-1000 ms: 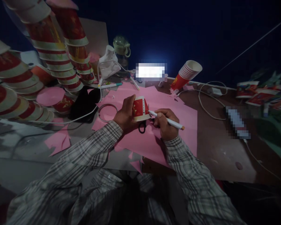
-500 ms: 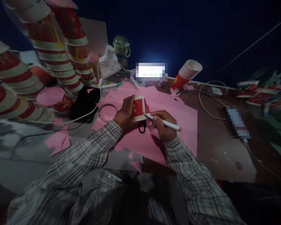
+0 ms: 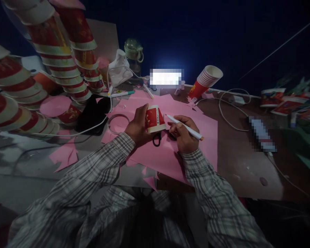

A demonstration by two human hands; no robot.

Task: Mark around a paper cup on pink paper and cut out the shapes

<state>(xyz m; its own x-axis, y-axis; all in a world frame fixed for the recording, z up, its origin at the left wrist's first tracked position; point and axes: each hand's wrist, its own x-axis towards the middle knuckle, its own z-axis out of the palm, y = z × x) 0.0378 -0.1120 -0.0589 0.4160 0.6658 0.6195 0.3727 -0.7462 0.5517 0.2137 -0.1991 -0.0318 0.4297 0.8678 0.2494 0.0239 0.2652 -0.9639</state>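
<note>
My left hand [image 3: 138, 125] grips a red and white paper cup [image 3: 155, 119], held upside down on a big sheet of pink paper [image 3: 170, 144]. My right hand [image 3: 183, 136] holds a white pen [image 3: 185, 127] in a writing grip. Its tip points at the cup's right side, a little apart from it. Black scissors [image 3: 157, 139] lie on the pink paper just below the cup, partly hidden by my hands.
Tall stacks of red and white cups [image 3: 51, 58] fill the left. A tilted cup stack [image 3: 205, 81] lies at the back. A tape ring [image 3: 118, 123], white cables [image 3: 229, 113], markers [image 3: 122, 93], a green-lidded jar [image 3: 134, 57] and pink scraps [image 3: 64, 155] surround the paper.
The pen tip has drawn back up and right from the cup's rim, where it rested half a second ago. The cup and my left hand hold still.
</note>
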